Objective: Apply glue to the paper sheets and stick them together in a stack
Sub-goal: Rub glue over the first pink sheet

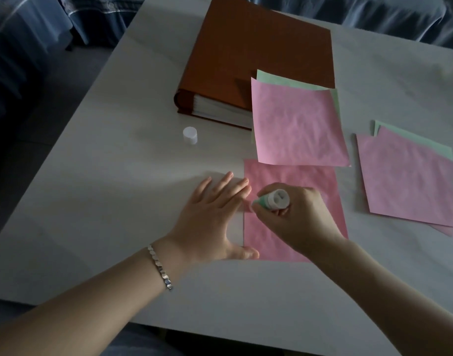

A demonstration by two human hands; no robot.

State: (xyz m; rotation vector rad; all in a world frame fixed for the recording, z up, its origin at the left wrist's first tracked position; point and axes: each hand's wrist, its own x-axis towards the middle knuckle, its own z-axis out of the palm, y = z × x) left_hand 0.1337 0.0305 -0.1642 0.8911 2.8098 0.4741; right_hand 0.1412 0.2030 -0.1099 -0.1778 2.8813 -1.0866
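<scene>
Pink sheet (292, 181) lies flat on the table (117, 227), near its front edge. Thin, light and limp, so it probably slides or wrinkles under drag; best pinned flat at its margin. Left hand (210, 217): fingers straight, close together, tips on the sheet's left edge. Right hand (297, 219): fingers curled round the glue stick (274, 200), tip down on the sheet.

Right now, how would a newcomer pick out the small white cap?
Find the brown album on the far part of the white table. Just off its near left corner, by the spine, stands the cap: a small white cylinder, alone on the tabletop, left of the paper sheets.
</scene>
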